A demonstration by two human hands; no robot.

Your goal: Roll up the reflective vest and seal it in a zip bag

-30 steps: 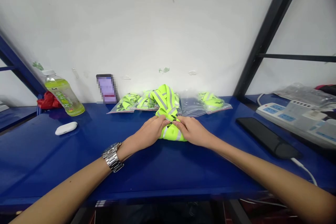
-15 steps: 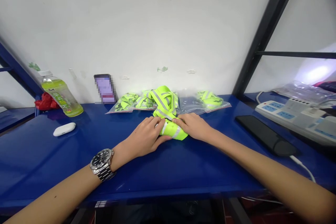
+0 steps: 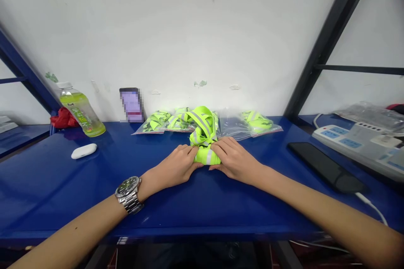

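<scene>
Two ends of the fluorescent yellow-green, silver-striped fabric roll [image 3: 207,156] are in your grasp: your left hand [image 3: 177,164] pinches the left end between thumb and fingers, your right hand [image 3: 236,160] the right end. The roll is between the front and back edges of the glossy blue tabletop [image 3: 195,210], its loose loops [image 3: 203,122] rising toward clear plastic bags [image 3: 232,128] along the back edge.
</scene>
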